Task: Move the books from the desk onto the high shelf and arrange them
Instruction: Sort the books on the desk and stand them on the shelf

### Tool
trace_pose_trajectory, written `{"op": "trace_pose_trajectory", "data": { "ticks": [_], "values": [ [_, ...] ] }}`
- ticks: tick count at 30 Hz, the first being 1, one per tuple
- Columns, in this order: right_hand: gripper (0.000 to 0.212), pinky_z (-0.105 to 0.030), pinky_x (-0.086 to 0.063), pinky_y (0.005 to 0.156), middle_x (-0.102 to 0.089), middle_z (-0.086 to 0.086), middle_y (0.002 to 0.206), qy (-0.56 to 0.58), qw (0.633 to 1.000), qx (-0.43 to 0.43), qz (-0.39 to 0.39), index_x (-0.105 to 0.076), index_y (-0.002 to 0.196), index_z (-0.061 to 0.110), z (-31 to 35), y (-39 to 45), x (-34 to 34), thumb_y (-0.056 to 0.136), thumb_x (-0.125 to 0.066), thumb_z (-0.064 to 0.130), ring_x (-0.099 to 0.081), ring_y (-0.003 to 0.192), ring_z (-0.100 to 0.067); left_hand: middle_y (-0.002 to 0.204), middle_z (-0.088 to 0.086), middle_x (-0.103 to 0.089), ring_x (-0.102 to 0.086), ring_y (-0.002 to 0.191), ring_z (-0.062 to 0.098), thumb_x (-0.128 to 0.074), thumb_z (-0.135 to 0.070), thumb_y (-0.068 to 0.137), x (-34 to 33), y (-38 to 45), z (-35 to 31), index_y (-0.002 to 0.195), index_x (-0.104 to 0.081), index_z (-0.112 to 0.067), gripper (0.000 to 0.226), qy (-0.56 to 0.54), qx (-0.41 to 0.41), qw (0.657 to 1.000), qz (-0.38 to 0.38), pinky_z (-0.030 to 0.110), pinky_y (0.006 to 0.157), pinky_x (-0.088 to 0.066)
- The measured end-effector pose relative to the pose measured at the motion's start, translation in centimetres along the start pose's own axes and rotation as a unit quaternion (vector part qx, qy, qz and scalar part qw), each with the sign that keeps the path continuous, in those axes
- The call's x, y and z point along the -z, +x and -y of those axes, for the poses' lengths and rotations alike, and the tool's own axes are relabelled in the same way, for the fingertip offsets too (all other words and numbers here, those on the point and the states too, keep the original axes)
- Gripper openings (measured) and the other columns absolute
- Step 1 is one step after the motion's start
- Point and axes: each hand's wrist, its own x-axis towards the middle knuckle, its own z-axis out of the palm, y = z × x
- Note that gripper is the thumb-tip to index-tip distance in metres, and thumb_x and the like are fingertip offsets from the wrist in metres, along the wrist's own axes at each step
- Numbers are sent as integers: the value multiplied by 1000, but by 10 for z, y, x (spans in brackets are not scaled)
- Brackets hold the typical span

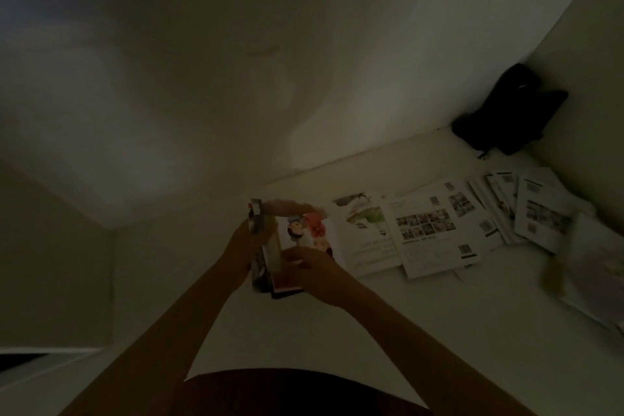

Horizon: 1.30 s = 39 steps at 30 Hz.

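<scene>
In dim light, a small stack of thin books (270,253) stands nearly upright on the white surface (371,331) near the back wall. The front cover shows colourful cartoon figures. My left hand (248,240) grips the stack's left side and top edge, fingers reaching over the top. My right hand (314,272) holds the front cover low on the right side. More thin books and booklets lie flat to the right: one with a bird and green picture (363,230), one with photo grids (435,230), and several fanned further right (526,209).
A black bag (513,111) sits in the back right corner against the walls. White walls close the surface at the back and right. A blurred pale object (594,257) lies at the far right edge. My dark red top (287,392) shows at the bottom.
</scene>
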Motion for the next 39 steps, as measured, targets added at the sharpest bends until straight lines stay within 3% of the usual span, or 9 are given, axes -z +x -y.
{"op": "trace_pose_trajectory", "data": {
  "ticks": [4,8,15,18,22,26,28,34,39],
  "values": [
    [16,-33,-51,68,-64,-14,94,145,970,-104,-162,-61,97,1,-51,4,25,94,-50,12,-64,79,-24,127,21,-56,-55,113,38,-59,0,87,9,6,14,131,-50,-3,44,23,2,1000,-11,54,97,-44],
    [35,-35,-53,59,-59,-20,102,381,876,-272,-119,-47,115,2,-88,-6,27,94,-54,29,-64,77,-30,122,23,-57,-57,108,38,-56,2,88,21,5,19,126,-52,0,39,-3,41,998,-43,50,92,-46],
    [49,-49,-48,88,-61,-3,112,681,714,-34,-158,-53,113,33,-73,15,5,92,-21,63,-58,104,-27,117,14,-55,-55,103,32,-50,3,91,60,-12,19,128,-49,2,38,-58,57,991,-109,41,82,-44],
    [70,-45,-50,77,-57,0,118,638,759,-56,-115,-60,117,20,-58,24,-2,89,-19,69,-51,112,-25,115,16,-58,-64,91,31,-50,4,91,72,-13,20,125,-51,-1,35,-79,42,993,-83,34,64,-57],
    [27,-24,-44,67,-54,-4,104,365,878,-78,-298,-59,106,4,-51,42,-21,93,-56,28,-56,98,-23,93,9,-66,-70,73,16,-49,1,92,68,-16,15,114,-56,-8,24,-92,24,992,-80,27,53,-56],
    [18,-27,-47,62,-58,-8,83,482,850,-125,-170,-58,88,6,-46,45,-17,87,-65,23,-55,74,-19,63,-7,-70,-67,56,7,-42,0,95,68,-12,10,96,-58,-14,21,-120,13,989,-82,20,52,-54],
    [3,-32,-53,67,-63,-9,90,576,808,-82,-91,-61,91,8,-44,43,-12,89,-59,7,-59,81,-23,71,-6,-70,-67,65,10,-41,-5,97,65,-12,4,102,-59,-12,19,-105,-8,993,-60,21,57,-55],
    [33,-36,-59,65,-62,-14,106,596,783,10,-179,-52,119,5,-72,51,19,90,-45,-10,-61,92,-27,103,8,-60,-56,81,24,-43,-40,96,66,-5,-7,116,-55,-11,37,-74,36,989,-126,36,75,-44],
    [32,-31,-59,63,-63,-22,110,369,925,-13,-87,-54,118,0,-78,37,80,87,-52,-7,-64,84,-23,126,21,-54,-50,98,30,-39,-34,99,90,2,-13,131,-48,-6,43,32,18,991,-126,39,86,-40]
  ]
}}
